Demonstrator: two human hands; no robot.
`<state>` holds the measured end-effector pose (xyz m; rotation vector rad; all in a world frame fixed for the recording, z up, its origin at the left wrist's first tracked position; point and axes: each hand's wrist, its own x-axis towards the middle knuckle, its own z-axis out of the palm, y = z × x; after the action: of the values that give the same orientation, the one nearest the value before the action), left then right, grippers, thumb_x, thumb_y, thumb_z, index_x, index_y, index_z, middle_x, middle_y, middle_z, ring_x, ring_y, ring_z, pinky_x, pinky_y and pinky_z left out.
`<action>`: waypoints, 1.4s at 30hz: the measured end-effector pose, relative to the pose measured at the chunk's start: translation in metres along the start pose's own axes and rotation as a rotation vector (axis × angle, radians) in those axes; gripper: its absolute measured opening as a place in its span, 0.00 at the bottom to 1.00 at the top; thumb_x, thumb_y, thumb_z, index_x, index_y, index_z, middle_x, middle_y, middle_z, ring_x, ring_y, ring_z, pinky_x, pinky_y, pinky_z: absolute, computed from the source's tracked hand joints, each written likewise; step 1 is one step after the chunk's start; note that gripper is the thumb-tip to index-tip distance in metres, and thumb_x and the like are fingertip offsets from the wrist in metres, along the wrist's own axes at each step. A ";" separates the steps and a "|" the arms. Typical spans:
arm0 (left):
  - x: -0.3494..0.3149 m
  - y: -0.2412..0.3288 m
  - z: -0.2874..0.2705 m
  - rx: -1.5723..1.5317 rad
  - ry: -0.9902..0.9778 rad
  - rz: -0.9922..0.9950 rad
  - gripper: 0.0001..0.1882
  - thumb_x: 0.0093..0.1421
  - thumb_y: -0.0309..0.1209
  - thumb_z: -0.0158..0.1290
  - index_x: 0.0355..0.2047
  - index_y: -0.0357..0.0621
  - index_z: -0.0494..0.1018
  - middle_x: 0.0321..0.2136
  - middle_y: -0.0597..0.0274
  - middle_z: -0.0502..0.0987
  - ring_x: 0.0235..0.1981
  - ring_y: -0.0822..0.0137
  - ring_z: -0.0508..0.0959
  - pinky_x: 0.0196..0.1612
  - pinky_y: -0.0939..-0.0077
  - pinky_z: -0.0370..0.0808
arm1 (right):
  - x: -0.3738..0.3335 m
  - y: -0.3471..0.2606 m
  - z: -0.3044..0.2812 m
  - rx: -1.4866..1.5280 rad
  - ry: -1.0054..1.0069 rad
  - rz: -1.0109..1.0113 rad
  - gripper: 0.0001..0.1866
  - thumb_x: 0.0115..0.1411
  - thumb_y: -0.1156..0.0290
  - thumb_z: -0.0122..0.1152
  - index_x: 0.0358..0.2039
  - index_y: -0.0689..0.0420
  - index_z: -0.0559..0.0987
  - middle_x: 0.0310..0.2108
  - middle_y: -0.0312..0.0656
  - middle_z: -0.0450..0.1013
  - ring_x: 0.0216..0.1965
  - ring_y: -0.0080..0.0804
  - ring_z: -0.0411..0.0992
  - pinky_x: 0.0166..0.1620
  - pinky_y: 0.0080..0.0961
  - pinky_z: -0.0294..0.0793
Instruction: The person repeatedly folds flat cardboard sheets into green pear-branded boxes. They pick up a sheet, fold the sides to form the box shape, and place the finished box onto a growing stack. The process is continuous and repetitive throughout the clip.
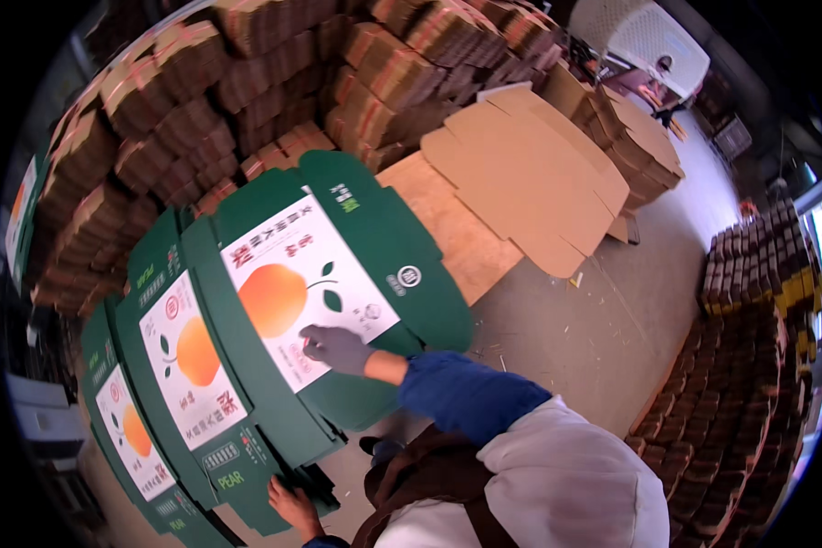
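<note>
A flat green carton sheet [374, 247] with a white panel and a printed orange-yellow fruit lies in front of me. Over the lower part of that panel is my right hand [340, 351], in a grey glove. Its fingers are curled together, and whatever they may hold is too small to make out. My bare left hand [292, 508] rests with fingers stretched out on the near edge of a second green printed sheet [251, 484]. To the left, another printed sheet [128, 429] overlaps in the same row.
Tall stacks of bundled flat cardboard [247, 73] stand along the far left. A plain brown carton sheet [530, 173] lies on a wooden board [447, 228] beyond the green sheets. More bundles [721, 429] line the right side. A person [658, 87] is at the far right.
</note>
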<state>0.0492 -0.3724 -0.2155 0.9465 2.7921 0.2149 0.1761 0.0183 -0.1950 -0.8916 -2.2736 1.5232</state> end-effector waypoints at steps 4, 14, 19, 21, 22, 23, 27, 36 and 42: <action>0.019 -0.031 0.003 0.169 -0.300 0.096 0.43 0.54 0.53 0.59 0.63 0.40 0.59 0.53 0.42 0.71 0.56 0.42 0.68 0.55 0.58 0.67 | -0.117 0.179 -0.237 -0.369 0.890 0.279 0.19 0.60 0.58 0.57 0.46 0.56 0.74 0.42 0.48 0.74 0.42 0.46 0.74 0.45 0.39 0.73; 0.086 0.216 0.028 -0.112 -0.119 0.366 0.23 0.59 0.27 0.53 0.53 0.31 0.65 0.52 0.38 0.67 0.53 0.41 0.67 0.57 0.56 0.64 | -0.325 0.438 -0.400 1.101 1.194 0.945 0.37 0.50 0.48 0.71 0.54 0.57 0.72 0.46 0.48 0.75 0.44 0.42 0.76 0.43 0.48 0.75; 0.097 0.335 0.036 -0.155 0.051 0.542 0.21 0.60 0.26 0.52 0.53 0.32 0.66 0.51 0.41 0.69 0.53 0.45 0.69 0.57 0.58 0.65 | -0.300 0.447 -0.356 0.676 1.256 1.029 0.31 0.52 0.55 0.70 0.46 0.68 0.76 0.39 0.46 0.77 0.38 0.36 0.76 0.35 0.35 0.75; 0.084 0.405 0.033 -0.317 -0.059 0.502 0.20 0.60 0.26 0.52 0.53 0.33 0.67 0.49 0.44 0.71 0.51 0.51 0.72 0.54 0.62 0.68 | -0.290 0.397 -0.352 0.687 1.196 1.069 0.28 0.52 0.58 0.70 0.45 0.69 0.77 0.38 0.45 0.77 0.36 0.35 0.76 0.34 0.33 0.75; 0.070 0.446 0.040 -0.468 -0.205 0.392 0.20 0.61 0.26 0.52 0.53 0.34 0.67 0.48 0.46 0.73 0.49 0.56 0.74 0.52 0.64 0.70 | -0.283 0.363 -0.357 0.760 1.144 1.056 0.28 0.52 0.59 0.70 0.45 0.69 0.76 0.38 0.45 0.77 0.36 0.34 0.76 0.34 0.32 0.75; 0.045 0.505 0.038 -0.482 -0.321 0.413 0.18 0.62 0.27 0.52 0.52 0.36 0.68 0.43 0.51 0.77 0.42 0.65 0.77 0.45 0.70 0.74 | -0.284 0.340 -0.366 0.816 1.110 1.045 0.27 0.52 0.60 0.70 0.45 0.69 0.76 0.38 0.45 0.77 0.35 0.34 0.76 0.34 0.31 0.74; -0.001 0.610 0.167 -0.958 -0.873 -0.216 0.20 0.61 0.37 0.57 0.48 0.38 0.71 0.32 0.61 0.78 0.35 0.67 0.78 0.36 0.73 0.76 | -0.286 0.302 -0.358 0.968 1.219 0.819 0.30 0.52 0.58 0.71 0.46 0.70 0.75 0.39 0.46 0.76 0.34 0.33 0.75 0.34 0.29 0.74; 0.006 0.627 0.199 -1.086 -0.914 -0.349 0.09 0.60 0.31 0.58 0.29 0.47 0.67 0.21 0.66 0.73 0.22 0.69 0.76 0.23 0.77 0.72 | -0.288 0.290 -0.295 0.884 1.132 0.796 0.26 0.57 0.53 0.65 0.43 0.63 0.75 0.34 0.42 0.76 0.29 0.28 0.74 0.29 0.26 0.72; 0.024 0.593 0.117 -1.279 -0.876 -0.397 0.07 0.61 0.28 0.55 0.29 0.49 0.68 0.21 0.66 0.72 0.20 0.71 0.73 0.22 0.79 0.69 | -0.369 0.328 -0.411 0.943 1.386 0.765 0.19 0.65 0.53 0.51 0.45 0.57 0.70 0.37 0.41 0.70 0.35 0.31 0.70 0.38 0.28 0.73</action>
<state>0.4039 0.1175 -0.2164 0.0684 1.4517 1.0264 0.7928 0.1801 -0.2774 -1.7058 -0.1922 1.1987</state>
